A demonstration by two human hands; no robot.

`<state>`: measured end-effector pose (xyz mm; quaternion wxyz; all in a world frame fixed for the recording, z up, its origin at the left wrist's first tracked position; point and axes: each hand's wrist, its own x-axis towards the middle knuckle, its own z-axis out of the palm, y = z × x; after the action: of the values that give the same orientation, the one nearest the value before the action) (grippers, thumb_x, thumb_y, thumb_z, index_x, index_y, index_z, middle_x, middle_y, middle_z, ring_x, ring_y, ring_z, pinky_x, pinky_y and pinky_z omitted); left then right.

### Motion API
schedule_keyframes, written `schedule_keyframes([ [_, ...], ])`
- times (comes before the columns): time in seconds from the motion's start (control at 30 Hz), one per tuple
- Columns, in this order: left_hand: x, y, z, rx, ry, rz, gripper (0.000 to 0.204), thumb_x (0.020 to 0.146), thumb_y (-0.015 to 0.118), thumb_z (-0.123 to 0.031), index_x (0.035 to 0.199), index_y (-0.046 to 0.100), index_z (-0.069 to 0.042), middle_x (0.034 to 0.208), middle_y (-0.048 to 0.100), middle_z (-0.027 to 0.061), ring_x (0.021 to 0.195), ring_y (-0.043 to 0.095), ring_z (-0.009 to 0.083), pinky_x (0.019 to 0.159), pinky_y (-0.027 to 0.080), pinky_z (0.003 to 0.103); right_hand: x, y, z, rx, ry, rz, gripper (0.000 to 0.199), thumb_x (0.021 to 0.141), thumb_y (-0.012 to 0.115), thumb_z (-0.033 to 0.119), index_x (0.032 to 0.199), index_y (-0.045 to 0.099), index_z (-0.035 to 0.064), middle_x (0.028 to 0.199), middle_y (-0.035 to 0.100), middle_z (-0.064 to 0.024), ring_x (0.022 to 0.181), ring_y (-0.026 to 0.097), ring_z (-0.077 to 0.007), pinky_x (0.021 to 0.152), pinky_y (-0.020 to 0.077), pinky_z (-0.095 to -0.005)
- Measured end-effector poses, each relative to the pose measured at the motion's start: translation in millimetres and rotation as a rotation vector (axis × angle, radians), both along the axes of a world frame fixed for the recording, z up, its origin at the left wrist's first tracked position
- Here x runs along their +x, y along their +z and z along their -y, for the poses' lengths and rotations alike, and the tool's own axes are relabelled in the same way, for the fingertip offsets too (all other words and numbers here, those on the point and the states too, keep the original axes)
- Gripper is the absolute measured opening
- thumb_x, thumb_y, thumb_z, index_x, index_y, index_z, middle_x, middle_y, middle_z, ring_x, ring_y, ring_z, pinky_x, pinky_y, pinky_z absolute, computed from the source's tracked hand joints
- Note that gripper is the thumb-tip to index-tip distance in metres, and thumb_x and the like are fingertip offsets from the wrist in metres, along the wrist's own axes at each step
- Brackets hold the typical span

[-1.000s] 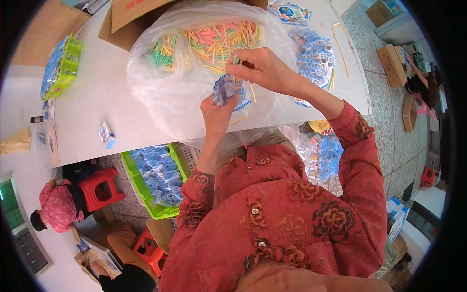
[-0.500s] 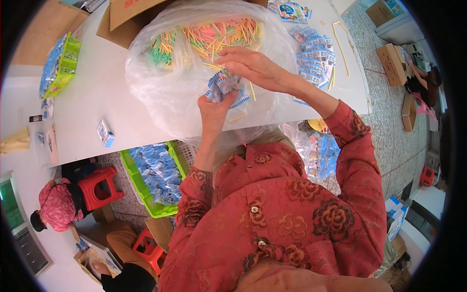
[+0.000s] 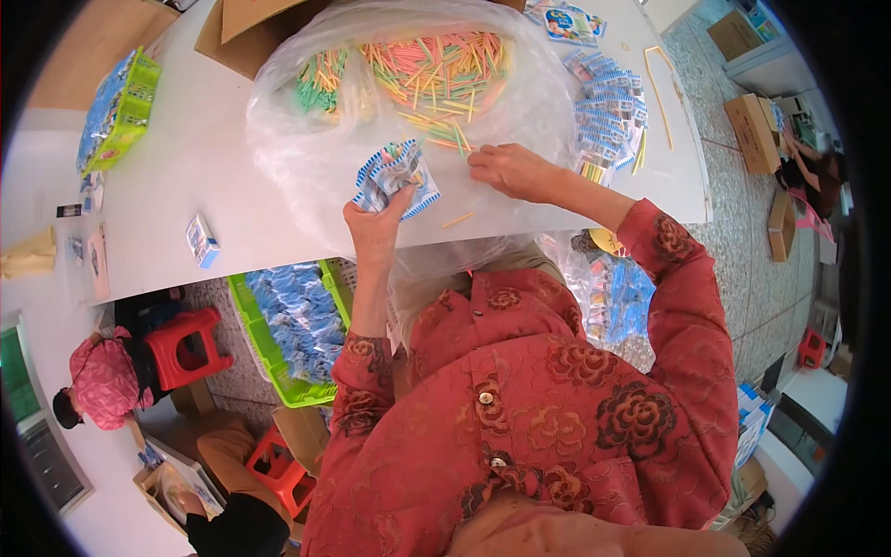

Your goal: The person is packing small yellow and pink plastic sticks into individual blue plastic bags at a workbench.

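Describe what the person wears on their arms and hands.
Both arms are covered to the wrist by long sleeves of a red jacket, glossy and patterned with darker rose-like flowers. The cuffs fit loosely. The left hand and right hand are bare: no gloves, and no rings or watch that I can make out.

Palm side of the left hand (image 3: 374, 232) turned away, hidden behind its own knuckles; count of small blue-and-white printed packets (image 3: 394, 176) fanned in it impossible to tell. Fingertips of the right hand (image 3: 506, 169) pressed into the large clear plastic bag (image 3: 306, 167), contact with any thin coloured stick (image 3: 436, 74) unclear. Brown cardboard box (image 3: 251, 32) cut off by the top edge. Print on the packets too small to make out.
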<state>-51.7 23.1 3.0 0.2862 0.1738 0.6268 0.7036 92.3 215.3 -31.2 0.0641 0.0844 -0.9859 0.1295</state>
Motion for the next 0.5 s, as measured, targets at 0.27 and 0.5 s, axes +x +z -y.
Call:
schedule_keyframes([
  [0.27,0.3,0.9,4.8,0.023,0.0,-0.01,0.022,0.07,0.071,-0.004,0.09,0.065,0.004,0.082,0.064,0.0042,0.069,0.058,0.0072,0.065,0.046,0.02,-41.0,2.2,-17.8,-0.475,-0.5,-0.114,0.012,0.079,0.053,0.011,0.078,0.053,-0.0009,0.069,0.06,-0.0146,0.062,0.058,-0.0323,0.057,0.0451,-0.0378],
  [0.5,0.8,6.3,9.6,-0.001,0.003,-0.009,0.024,0.071,0.07,-0.003,0.093,0.064,0.004,0.084,0.064,0.0044,0.071,0.058,0.0072,0.066,0.046,0.021,-67.2,0.8,-9.8,-0.425,-0.653,0.184,0.019,0.074,0.059,0.017,0.08,0.053,0.0001,0.078,0.06,-0.0199,0.077,0.06,-0.0351,0.066,0.0475,-0.0427],
])
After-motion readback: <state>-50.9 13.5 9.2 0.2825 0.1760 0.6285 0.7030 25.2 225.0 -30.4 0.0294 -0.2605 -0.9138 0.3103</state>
